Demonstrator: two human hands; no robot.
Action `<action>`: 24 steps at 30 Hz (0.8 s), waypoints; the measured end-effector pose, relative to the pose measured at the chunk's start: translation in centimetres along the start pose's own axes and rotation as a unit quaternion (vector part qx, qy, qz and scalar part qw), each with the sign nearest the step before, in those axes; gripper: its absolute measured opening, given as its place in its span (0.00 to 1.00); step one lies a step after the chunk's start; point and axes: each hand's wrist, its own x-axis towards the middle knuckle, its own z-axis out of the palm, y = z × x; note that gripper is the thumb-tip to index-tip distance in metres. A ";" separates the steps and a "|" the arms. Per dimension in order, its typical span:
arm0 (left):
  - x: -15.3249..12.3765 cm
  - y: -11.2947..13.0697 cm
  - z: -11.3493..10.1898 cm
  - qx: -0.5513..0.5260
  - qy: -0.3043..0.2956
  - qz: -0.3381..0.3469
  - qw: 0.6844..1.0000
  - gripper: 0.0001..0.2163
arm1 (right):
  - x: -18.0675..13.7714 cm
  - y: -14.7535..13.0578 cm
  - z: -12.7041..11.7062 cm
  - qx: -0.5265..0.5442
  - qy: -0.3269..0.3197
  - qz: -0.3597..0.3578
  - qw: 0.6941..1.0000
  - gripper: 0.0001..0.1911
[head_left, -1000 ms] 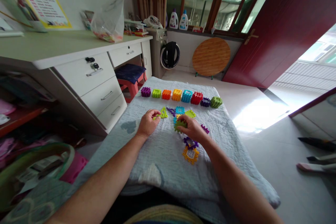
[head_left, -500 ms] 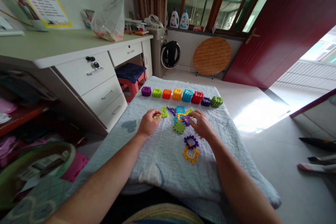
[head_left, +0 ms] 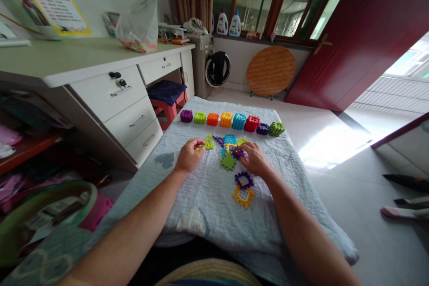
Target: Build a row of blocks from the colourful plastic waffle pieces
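Note:
My left hand (head_left: 189, 155) is closed in a pinch on a lime green interlocking plastic piece (head_left: 209, 142), at the left of a loose pile. My right hand (head_left: 255, 157) has its fingers closed on a purple interlocking piece (head_left: 238, 153), partly hidden by the fingers. Around that hand lie a blue square piece (head_left: 230, 139), a yellow piece (head_left: 229, 148), a purple triangular piece (head_left: 219, 140) and a green square piece (head_left: 228, 162). Closer to me are a dark purple frame piece (head_left: 244, 180) and a yellow piece (head_left: 243, 196).
Stacks of pieces sorted by colour, among them a red stack (head_left: 251, 123) and an orange stack (head_left: 212, 119), line the far side of the cloth-covered table (head_left: 208, 196). A white desk (head_left: 100, 60) stands left, with a red stool (head_left: 168, 98) beside it.
The fingers of my right hand have shifted slightly, and the purple piece at them looks turned or tilted. My left hand stays almost still with the lime green piece.

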 end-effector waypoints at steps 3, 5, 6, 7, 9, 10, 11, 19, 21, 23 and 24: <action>0.0 0.1 -0.1 0.000 0.002 -0.001 1.000 0.08 | 0.0 -0.4 -0.3 0.000 0.013 -0.001 1.000 0.18; 0.0 0.2 -0.1 0.000 0.004 -0.002 1.000 0.08 | -0.3 -0.8 -1.1 0.025 0.001 0.003 1.000 0.15; 0.0 0.3 -0.2 0.002 0.005 -0.003 1.000 0.08 | -0.5 -1.1 -1.6 0.045 -0.021 0.002 0.999 0.14; 0.0 0.3 -0.2 0.003 0.005 -0.004 1.000 0.08 | -0.7 -1.3 -2.2 0.065 -0.054 0.000 0.996 0.13; 0.0 0.3 -0.2 0.006 0.003 -0.007 1.000 0.08 | -1.3 -1.9 -3.2 0.092 -0.154 -0.012 0.984 0.15; 0.0 0.3 -0.2 0.007 0.001 -0.008 1.000 0.08 | -1.5 -2.2 -3.6 0.090 -0.199 -0.015 0.976 0.19; 0.0 0.3 -0.1 0.007 0.000 -0.010 1.000 0.08 | -1.8 -2.5 -3.9 0.082 -0.233 -0.016 0.969 0.23; 0.0 0.2 0.0 0.008 0.000 -0.016 1.000 0.08 | -2.1 -3.2 -3.6 0.040 -0.230 -0.033 0.972 0.20; 0.0 0.2 -0.1 0.008 0.001 -0.014 1.000 0.08 | -2.0 -3.1 -3.5 0.047 -0.214 -0.043 0.975 0.18; 0.0 0.2 -0.1 0.008 0.002 -0.012 1.000 0.07 | -1.8 -3.2 -3.4 0.052 -0.194 -0.052 0.978 0.17; 0.0 0.2 -0.1 0.007 0.002 -0.012 1.000 0.08 | -1.7 -3.2 -3.4 0.053 -0.182 -0.055 0.980 0.17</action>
